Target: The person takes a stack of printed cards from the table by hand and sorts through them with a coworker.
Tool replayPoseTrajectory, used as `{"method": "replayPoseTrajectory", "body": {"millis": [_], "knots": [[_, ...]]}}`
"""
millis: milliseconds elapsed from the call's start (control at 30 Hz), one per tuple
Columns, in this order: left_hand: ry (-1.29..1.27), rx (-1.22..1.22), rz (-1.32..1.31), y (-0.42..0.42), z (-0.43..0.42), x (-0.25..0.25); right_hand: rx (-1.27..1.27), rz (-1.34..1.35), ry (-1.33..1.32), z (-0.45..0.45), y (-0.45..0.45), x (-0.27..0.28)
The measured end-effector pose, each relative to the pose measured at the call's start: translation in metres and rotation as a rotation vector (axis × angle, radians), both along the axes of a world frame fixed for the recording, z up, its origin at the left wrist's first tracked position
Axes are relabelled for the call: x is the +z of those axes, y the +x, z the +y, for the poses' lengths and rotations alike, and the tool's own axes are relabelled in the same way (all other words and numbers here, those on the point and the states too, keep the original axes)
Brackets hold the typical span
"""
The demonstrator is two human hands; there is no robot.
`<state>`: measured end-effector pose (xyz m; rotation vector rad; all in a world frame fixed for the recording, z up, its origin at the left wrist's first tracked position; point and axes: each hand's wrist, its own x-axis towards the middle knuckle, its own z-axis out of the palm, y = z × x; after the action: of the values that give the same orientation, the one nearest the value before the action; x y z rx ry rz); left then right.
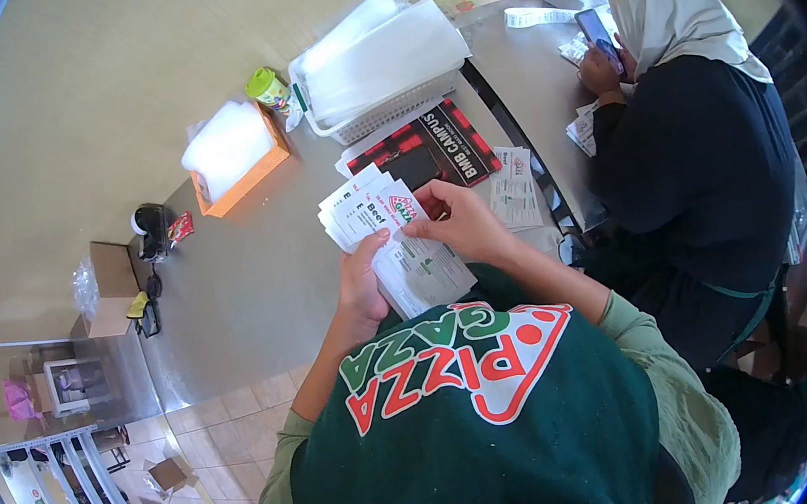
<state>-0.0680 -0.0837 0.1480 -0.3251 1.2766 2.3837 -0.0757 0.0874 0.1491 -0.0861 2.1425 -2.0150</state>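
Note:
Printed white paper slips (426, 267), with green and red print and the word "Beef", are fanned out between my two hands. On their lower left edge my left hand (362, 275) is closed, thumb on top. My right hand (455, 220) pinches the upper right part of the fan beside the red and green logo. Beyond the slips lies a dark booklet (426, 148) marked "BMB CAMPUS". More printed sheets (515, 188) rest on the table to the right of my right hand.
A white basket (386, 113) holds translucent sheets. To its left are a green cup (266, 87) and an orange box (253, 178). A tape dispenser (151, 231) stands far left on the metal table (237, 293). At right, another person (694, 156) holds a phone (595, 32).

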Motion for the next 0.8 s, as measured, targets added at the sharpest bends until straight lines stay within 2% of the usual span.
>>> {"method": "replayPoseTrajectory", "body": {"millis": [67, 133, 233, 333, 433, 567, 700, 800], "knots": [[-0.02, 0.014, 0.013, 0.001, 0.001, 0.0, -0.062, -0.01, 0.011, 0.0, -0.001, -0.003], [0.062, -0.002, -0.018, 0.001, -0.002, -0.005, -0.087, -0.05, -0.006, 0.003, 0.003, 0.006], [0.149, -0.029, -0.064, 0.001, -0.005, -0.011, -0.125, 0.008, 0.183, 0.005, 0.003, 0.001], [0.138, -0.028, -0.071, 0.002, -0.006, -0.01, -0.213, 0.112, 0.189, 0.015, -0.003, -0.015], [0.191, -0.063, -0.015, 0.002, -0.001, 0.003, -0.324, 0.092, 0.192, 0.039, -0.01, -0.018], [0.172, -0.092, 0.064, 0.001, 0.001, 0.007, -0.292, 0.262, 0.326, 0.038, -0.005, 0.001], [0.046, -0.033, 0.018, 0.002, -0.002, -0.001, -0.127, 0.18, 0.18, 0.012, 0.007, 0.006], [0.021, -0.026, 0.0, 0.002, 0.001, 0.002, -0.137, 0.189, 0.261, 0.001, 0.01, 0.009]]}}
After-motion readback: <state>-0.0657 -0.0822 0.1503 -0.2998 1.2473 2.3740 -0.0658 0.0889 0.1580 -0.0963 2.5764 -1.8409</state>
